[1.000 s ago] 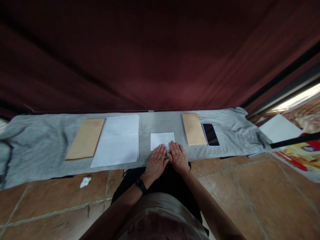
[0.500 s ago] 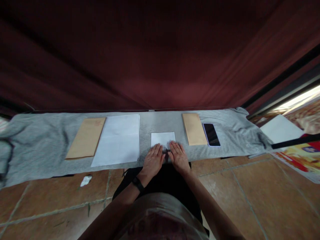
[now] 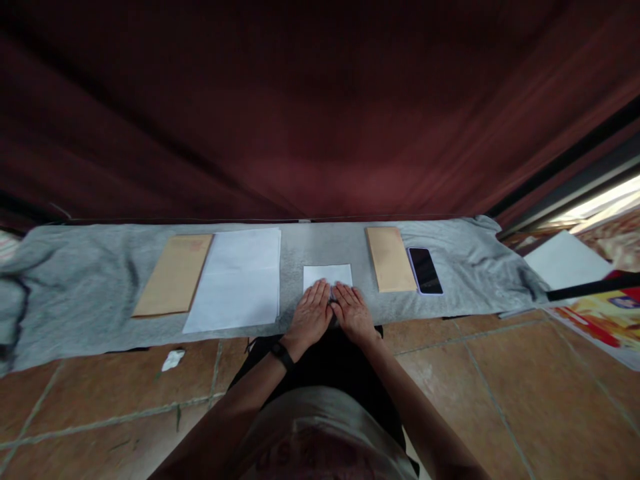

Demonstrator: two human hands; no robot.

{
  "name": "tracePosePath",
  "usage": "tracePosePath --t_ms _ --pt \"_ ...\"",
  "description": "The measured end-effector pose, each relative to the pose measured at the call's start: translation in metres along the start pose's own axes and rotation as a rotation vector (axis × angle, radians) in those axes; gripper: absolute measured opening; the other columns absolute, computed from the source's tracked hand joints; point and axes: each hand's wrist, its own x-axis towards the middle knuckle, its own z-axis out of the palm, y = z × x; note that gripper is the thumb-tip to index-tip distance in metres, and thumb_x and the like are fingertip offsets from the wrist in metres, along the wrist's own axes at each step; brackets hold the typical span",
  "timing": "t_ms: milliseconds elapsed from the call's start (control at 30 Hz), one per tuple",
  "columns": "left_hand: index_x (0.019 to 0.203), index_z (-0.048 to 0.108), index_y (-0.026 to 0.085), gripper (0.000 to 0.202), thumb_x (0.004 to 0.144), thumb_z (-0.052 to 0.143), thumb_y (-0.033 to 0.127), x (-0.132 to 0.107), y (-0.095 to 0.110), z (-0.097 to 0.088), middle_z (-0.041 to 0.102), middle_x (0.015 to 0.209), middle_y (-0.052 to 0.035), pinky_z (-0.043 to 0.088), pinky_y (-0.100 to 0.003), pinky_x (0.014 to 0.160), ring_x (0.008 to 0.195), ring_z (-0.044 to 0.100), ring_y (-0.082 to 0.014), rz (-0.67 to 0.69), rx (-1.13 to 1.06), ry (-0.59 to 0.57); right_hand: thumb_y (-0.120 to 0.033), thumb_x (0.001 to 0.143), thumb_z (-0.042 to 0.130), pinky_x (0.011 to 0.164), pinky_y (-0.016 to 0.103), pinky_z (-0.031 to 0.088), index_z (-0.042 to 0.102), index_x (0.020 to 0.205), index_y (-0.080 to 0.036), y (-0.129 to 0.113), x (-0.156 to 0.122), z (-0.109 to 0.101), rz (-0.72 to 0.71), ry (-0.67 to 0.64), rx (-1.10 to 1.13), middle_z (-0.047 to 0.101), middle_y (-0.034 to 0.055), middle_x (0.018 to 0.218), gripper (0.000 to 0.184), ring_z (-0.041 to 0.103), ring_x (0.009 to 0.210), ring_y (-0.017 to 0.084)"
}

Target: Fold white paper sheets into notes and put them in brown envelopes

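Observation:
A small folded white paper (image 3: 327,275) lies on a grey cloth (image 3: 90,287) spread over the tiled floor. My left hand (image 3: 311,317) rests flat on the paper's near left part, fingers stretched out and together. My right hand (image 3: 351,312) lies flat beside it on the near right part, fingertips almost touching the left hand's. A dark band sits on my left wrist (image 3: 283,355). Both hands press down and hold nothing.
Left of the hands lie a stack of white sheets (image 3: 235,279) and a brown envelope (image 3: 174,274). To the right are a narrower brown envelope (image 3: 390,259) and a phone (image 3: 425,270). A dark red curtain hangs behind. A crumpled scrap (image 3: 173,360) lies on the tiles.
My hands slid apart along the paper's near edge half a second ago, then came back together and a little forward onto the paper.

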Motion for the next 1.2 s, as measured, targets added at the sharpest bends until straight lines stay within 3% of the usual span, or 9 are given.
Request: tracePosePath --t_ms 167,300,600,1200 --pt "0.155 0.030 0.011 0.059 0.098 0.029 0.026 0.019 -0.005 0.003 0.036 0.160 -0.0121 0.022 -0.045 0.124 0.151 0.025 -0.0231 0.004 -0.016 -0.022 -0.033 0.105 0.036 0.120 0.044 0.030 0.048 0.147 -0.017 0.004 0.014 0.001 0.018 0.004 -0.002 0.050 0.0093 0.151 0.047 0.044 0.142 0.022" --pt "0.153 0.035 0.009 0.058 0.098 0.029 0.025 0.031 -0.008 0.005 0.036 0.160 -0.0132 0.022 -0.046 0.124 0.151 0.025 -0.0242 -0.026 -0.011 -0.035 -0.034 0.106 0.034 0.120 0.044 0.030 0.049 0.147 -0.017 0.011 0.025 0.006 0.040 0.008 -0.021 0.048 0.0091 0.152 0.047 0.043 0.142 0.023" --pt "0.155 0.031 0.009 0.059 0.098 0.030 0.027 0.044 -0.012 0.010 0.033 0.161 -0.0128 0.020 -0.047 0.124 0.152 0.022 -0.0236 -0.063 -0.006 -0.008 -0.035 0.105 0.036 0.119 0.049 0.029 0.040 0.152 -0.016 0.019 0.037 0.016 0.063 0.050 -0.057 0.045 0.0126 0.154 0.051 0.041 0.144 0.025" --pt "0.153 0.032 0.003 0.060 0.098 0.034 0.028 0.019 -0.026 0.012 0.033 0.160 -0.0182 0.024 -0.047 0.123 0.152 0.023 -0.0269 -0.153 0.027 0.077 -0.035 0.104 0.034 0.118 0.048 0.028 0.038 0.152 -0.011 0.029 0.020 0.017 0.142 0.137 -0.100 0.044 0.0149 0.154 0.054 0.041 0.142 0.028"
